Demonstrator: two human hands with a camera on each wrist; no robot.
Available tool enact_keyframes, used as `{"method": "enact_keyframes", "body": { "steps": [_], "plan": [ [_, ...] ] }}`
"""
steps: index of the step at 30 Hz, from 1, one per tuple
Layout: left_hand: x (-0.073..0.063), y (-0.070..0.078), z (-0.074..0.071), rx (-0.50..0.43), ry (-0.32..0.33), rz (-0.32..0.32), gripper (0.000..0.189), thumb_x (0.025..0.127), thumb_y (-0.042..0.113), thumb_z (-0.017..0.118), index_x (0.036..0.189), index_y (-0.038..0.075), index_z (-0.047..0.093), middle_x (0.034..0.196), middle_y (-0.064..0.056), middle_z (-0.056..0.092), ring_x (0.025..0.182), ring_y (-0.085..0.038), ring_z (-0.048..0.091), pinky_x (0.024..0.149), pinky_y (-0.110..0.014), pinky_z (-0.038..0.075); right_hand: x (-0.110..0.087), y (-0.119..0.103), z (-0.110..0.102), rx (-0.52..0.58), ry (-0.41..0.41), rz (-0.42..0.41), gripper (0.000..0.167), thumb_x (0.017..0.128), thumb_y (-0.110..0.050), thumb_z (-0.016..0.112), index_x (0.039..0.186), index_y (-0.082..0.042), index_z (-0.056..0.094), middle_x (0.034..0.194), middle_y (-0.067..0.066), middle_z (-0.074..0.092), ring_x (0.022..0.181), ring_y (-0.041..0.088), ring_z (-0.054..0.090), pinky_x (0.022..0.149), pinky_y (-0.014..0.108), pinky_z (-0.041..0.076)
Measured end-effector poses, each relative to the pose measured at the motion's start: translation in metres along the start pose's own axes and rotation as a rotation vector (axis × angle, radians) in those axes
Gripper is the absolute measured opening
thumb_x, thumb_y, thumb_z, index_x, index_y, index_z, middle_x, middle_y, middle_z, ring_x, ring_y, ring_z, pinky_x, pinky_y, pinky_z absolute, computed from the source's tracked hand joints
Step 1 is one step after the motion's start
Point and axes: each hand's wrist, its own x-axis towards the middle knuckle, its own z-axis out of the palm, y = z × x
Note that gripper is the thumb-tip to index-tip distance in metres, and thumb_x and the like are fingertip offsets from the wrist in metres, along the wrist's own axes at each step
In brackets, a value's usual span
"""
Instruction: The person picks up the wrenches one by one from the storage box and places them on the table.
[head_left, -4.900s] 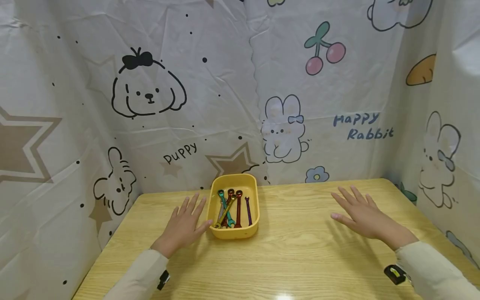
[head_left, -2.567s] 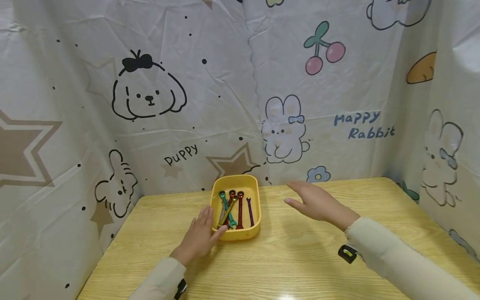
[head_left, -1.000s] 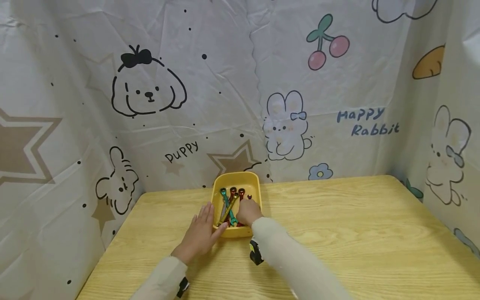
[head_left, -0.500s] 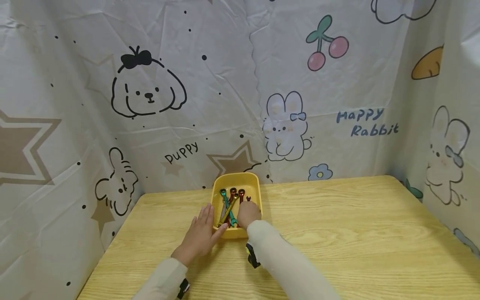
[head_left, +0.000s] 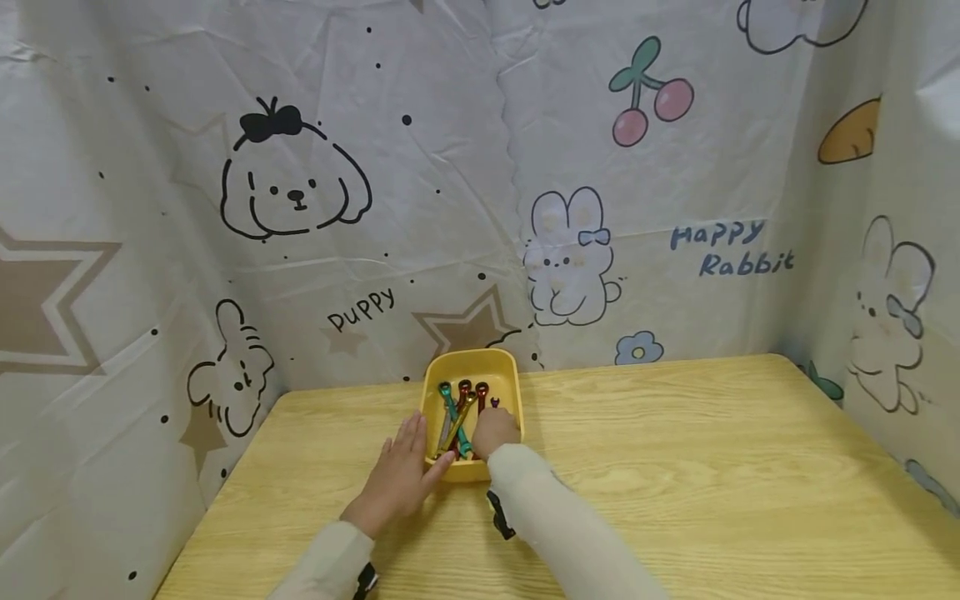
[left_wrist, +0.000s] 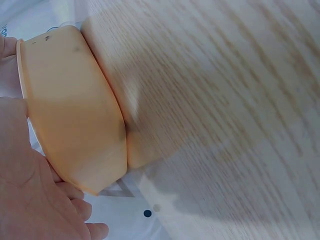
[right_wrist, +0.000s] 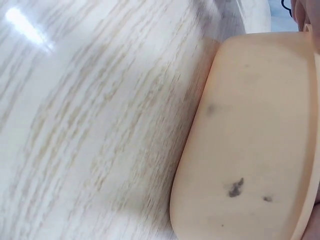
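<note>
A yellow plastic bin [head_left: 469, 474] near the table's back edge holds several wrenches. Among them are a teal wrench [head_left: 452, 407], a gold wrench [head_left: 459, 422] crossing it and a dark red wrench [head_left: 482, 389]. My left hand [head_left: 397, 475] lies along the bin's left side, fingers nearly straight, with the thumb at the front left corner of the rim. Inside the bin's right half is my right hand [head_left: 496, 432], reaching down over a purple wrench [head_left: 495, 402], of which only the far tip shows. The right fingertips are hidden, so their grip on the wrench cannot be seen.
The bin stands on a wood-grain table [head_left: 705, 467]. Behind it and at both sides hangs a printed cloth [head_left: 450, 225] with cartoon animals. In the right wrist view, dark smudges mark the bin's front wall [right_wrist: 250, 125].
My right hand came from the right side into the bin. My left hand moved right, against the bin. In the last second the purple wrench's tip shifted slightly toward me.
</note>
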Motion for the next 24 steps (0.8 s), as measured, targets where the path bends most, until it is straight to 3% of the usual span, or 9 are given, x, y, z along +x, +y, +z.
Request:
{"method": "enact_keyframes", "body": {
  "steps": [6,13,24],
  "plan": [
    [-0.0008,-0.0013,-0.0003,0.005,-0.005,-0.008,0.084,0.099,0.058,0.034,0.149,-0.007,0.020,0.157,-0.022,0.015,0.145,-0.039,0.013,0.113,-0.059,0.015,0.0004,-0.0028,0.0001,-0.005,-0.003,0.009,0.012,0.087,-0.007,0.065,0.091,0.003,0.071,0.091,0.019,0.068,0.082,0.033,0.067,0.064,0.042,0.057],
    [-0.0003,-0.0014,-0.0001,0.013,-0.006,-0.004,0.084,0.098,0.059,0.032,0.150,-0.006,0.020,0.157,-0.021,0.014,0.145,-0.038,0.013,0.113,-0.059,0.015,0.0043,0.0004,0.0026,-0.017,-0.003,-0.015,0.010,0.087,-0.007,0.065,0.087,0.001,0.070,0.087,0.016,0.069,0.076,0.028,0.067,0.056,0.037,0.056],
    [-0.0018,-0.0007,-0.0003,0.014,0.004,0.000,0.083,0.099,0.058,0.033,0.149,-0.007,0.020,0.157,-0.022,0.014,0.145,-0.038,0.012,0.114,-0.057,0.015,-0.0010,0.0002,-0.0012,-0.057,0.082,-0.086,0.006,0.082,-0.005,0.068,0.078,0.000,0.068,0.072,0.011,0.067,0.066,0.024,0.067,0.055,0.035,0.055]
  ]
}}
